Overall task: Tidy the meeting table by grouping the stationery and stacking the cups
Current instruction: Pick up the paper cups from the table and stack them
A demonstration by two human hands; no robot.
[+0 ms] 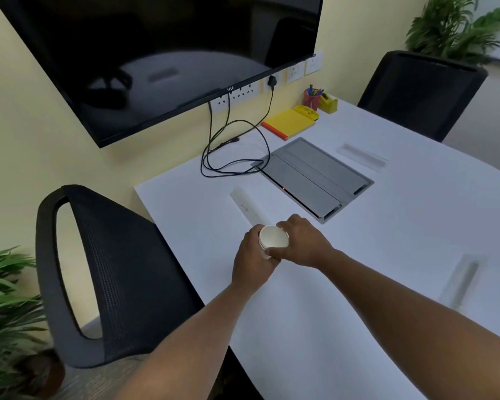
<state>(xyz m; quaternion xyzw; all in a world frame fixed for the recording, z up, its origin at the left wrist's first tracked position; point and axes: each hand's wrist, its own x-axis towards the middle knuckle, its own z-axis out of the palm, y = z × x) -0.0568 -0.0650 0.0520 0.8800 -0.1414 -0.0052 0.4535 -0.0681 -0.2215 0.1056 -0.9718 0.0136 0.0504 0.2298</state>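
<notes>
A stack of white paper cups (pixel 272 239) is held above the white table (pixel 387 255) near its left edge. My left hand (pixel 253 262) grips the stack's side from below and left. My right hand (pixel 302 241) pinches the top cup's rim with thumb and fingers. At the far end by the wall stand the grouped stationery: a red pen holder (pixel 311 100) with several pens, a yellow tape dispenser (pixel 329 103), a yellow case (pixel 306 111) and a yellow notebook (pixel 289 124).
A grey cable box lid (pixel 315 174) is set into the table's middle, with black cables (pixel 234 157) running up to wall sockets under a dark TV (pixel 156 53). Black mesh chairs stand at the left (pixel 104 272) and far right (pixel 419 93). Plants sit in both corners.
</notes>
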